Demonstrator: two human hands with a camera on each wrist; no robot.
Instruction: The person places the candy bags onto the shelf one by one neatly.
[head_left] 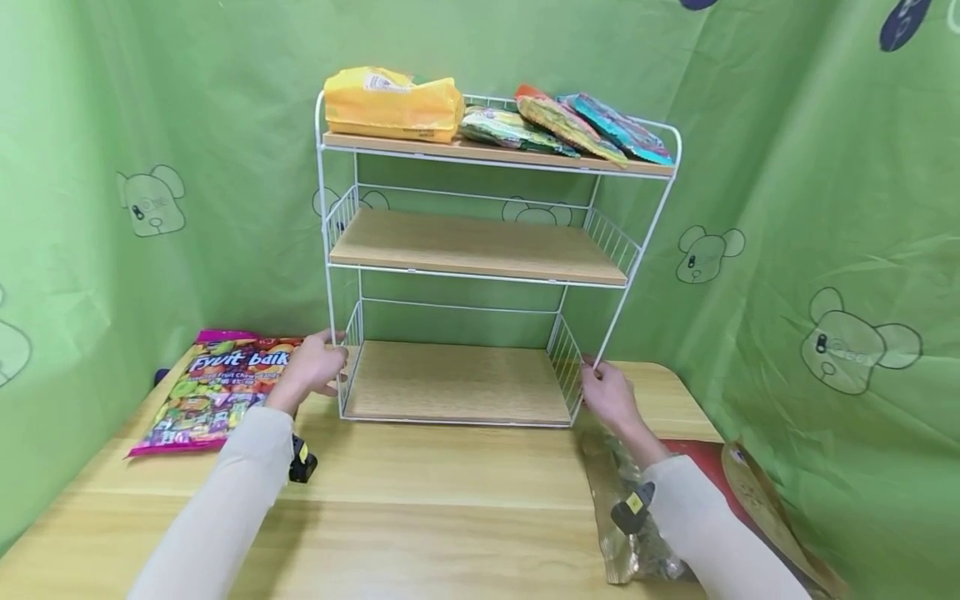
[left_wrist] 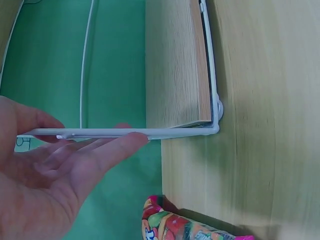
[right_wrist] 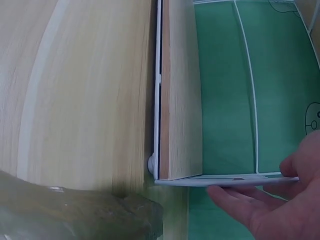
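A three-tier shelf rack [head_left: 480,243] with a white wire frame and wooden boards stands on the wooden table. My left hand [head_left: 315,367] holds its left front post low down; in the left wrist view, the thumb and the fingers [left_wrist: 117,150] lie on opposite sides of the white post [left_wrist: 175,132]. On the other side, my right hand [head_left: 609,396] grips the right front post near the bottom board [head_left: 457,383]. The right wrist view has that post [right_wrist: 200,183] between thumb and fingers. Both the middle and bottom boards are bare.
On the top board sit a yellow package [head_left: 393,108] and several colourful packets [head_left: 562,125]. A fruit candy bag [head_left: 217,392] lies left of the rack. Under my right forearm are a clear-and-brown bag [head_left: 611,517] and a red package [head_left: 705,467]. Green cloth [head_left: 825,250] surrounds the table.
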